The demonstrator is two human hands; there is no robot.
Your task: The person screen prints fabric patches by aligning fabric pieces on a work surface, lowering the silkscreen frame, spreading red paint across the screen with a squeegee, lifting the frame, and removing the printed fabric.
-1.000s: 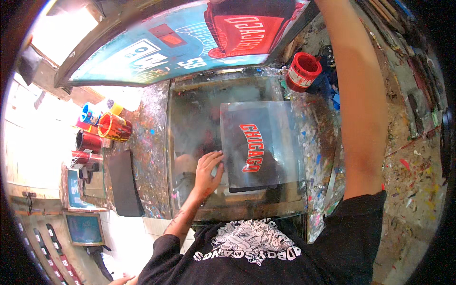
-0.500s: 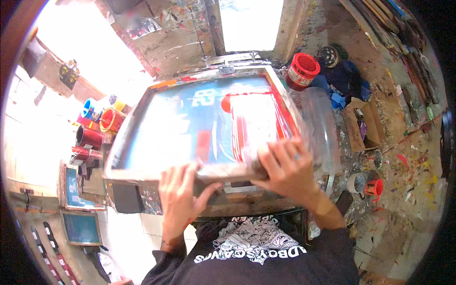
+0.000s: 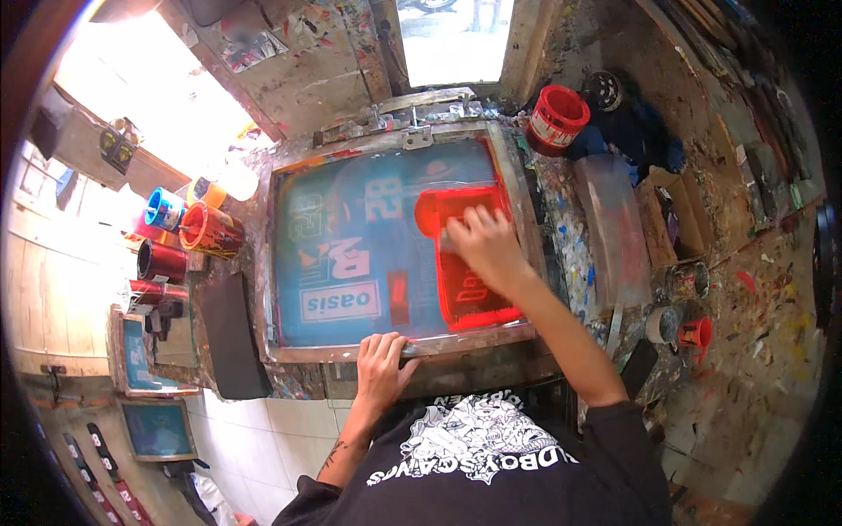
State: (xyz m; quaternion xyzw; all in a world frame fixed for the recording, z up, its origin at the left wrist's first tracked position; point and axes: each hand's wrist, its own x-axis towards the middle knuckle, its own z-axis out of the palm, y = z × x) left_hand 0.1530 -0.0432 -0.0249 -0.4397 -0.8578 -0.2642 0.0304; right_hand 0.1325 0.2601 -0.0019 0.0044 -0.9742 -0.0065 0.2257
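A wooden-framed printing screen [image 3: 399, 352] with blue-green mesh lies on the workbench. Clamps hold its far edge. My left hand [image 3: 381, 368] grips the near rim, fingers on top and thumb lower down. Wet red ink [image 3: 482, 317] covers a patch of mesh on the right, beside a small red rectangle and several pale stencil designs. Over that ink is my right hand [image 3: 491, 250], slightly blurred, its fingers closed round what looks like a small squeegee [image 3: 448, 240]. Only a greyish end of it shows at the fingertips; the hand hides the rest.
Left of the screen lies a dark flat strip [image 3: 232, 337]. Open ink pots, including an orange-red one [image 3: 210, 230], stand beyond it. A red-smeared bucket [image 3: 559, 118] sits at the far right corner. Further right are a clear plastic sheet [image 3: 611, 232], a cardboard box [image 3: 675, 215] and a red cup [image 3: 695, 333].
The screen has come down from a raised, tilted position to lie flat. My right hand has moved from its near rim onto the red ink; my left hand has shifted right along the rim.
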